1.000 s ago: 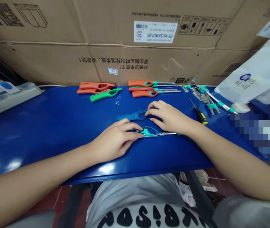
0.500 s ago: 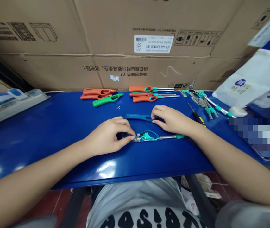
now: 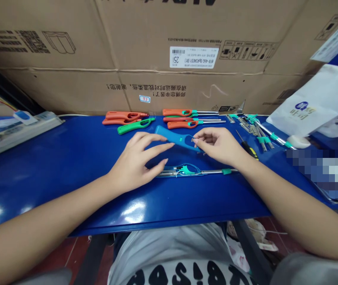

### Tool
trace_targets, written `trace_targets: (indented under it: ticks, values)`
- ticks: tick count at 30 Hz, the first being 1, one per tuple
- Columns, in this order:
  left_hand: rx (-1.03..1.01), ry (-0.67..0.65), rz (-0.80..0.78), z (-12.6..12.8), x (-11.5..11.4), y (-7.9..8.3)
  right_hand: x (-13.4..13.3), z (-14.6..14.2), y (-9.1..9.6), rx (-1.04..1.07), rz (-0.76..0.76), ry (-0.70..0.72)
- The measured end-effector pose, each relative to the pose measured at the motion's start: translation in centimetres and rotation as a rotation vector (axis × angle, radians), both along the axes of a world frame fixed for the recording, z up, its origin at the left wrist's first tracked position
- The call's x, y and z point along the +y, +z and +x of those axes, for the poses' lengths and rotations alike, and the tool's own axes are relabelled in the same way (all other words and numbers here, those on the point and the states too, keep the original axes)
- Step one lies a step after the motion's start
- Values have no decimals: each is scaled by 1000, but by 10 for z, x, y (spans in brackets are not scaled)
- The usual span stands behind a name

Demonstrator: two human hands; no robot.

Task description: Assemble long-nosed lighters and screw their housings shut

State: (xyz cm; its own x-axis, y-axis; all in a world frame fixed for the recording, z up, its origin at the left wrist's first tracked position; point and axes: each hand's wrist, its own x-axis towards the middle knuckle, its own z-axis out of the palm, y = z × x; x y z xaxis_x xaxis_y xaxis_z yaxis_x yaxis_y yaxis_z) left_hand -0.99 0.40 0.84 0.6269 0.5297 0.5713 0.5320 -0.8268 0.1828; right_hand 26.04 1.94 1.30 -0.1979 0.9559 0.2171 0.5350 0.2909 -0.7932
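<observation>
My right hand point(image 3: 213, 145) pinches the trigger-loop end of a blue lighter casing half point(image 3: 173, 137), lifted and tilted, its smooth outer face toward me. My left hand point(image 3: 143, 160) is spread with fingers apart, close to the casing's near edge; nothing is gripped in it. Below both hands the other blue half, an opened lighter point(image 3: 191, 170), lies on the table. In it sit a clear-and-metal inner piece, a green trigger and a metal tube with a green collar running right. My left fingers partly cover its left end.
Orange and green lighter handles point(image 3: 133, 125) lie at the back left, long-tubed lighters point(image 3: 183, 124) beside them. Loose metal and green parts point(image 3: 256, 126), a screwdriver point(image 3: 247, 148) and a white bag point(image 3: 308, 99) are on the right. A cardboard box point(image 3: 145, 47) stands behind.
My right hand has raised the blue casing half off the table and turned it over. My left hand has let go of the opened lighter's inner parts and spread its fingers.
</observation>
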Motion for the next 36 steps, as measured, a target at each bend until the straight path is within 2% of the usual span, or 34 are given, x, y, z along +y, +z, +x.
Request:
trace_targets:
  ticks: [3,7,10,13,18,23,36]
  values:
    - [49,41,92,-3,4,3,-5,-3,7,107,-220,74]
    - [96,-67,-10,-4,6,4,-9,-5,14,154,-395,143]
    - [101,-119,-98,-4,5,2,-9,-3,14,142,-426,183]
    - [117,-152,-165,-3,2,2,-8,1,13,20,-360,267]
    - [174,-206,-276,-2,-1,2,-15,2,13,-307,-91,483]
    - [171,-208,-354,0,-2,-3,-19,-1,12,-513,116,506]
    - [205,-176,-362,1,-4,-6,-18,0,9,-654,217,545]
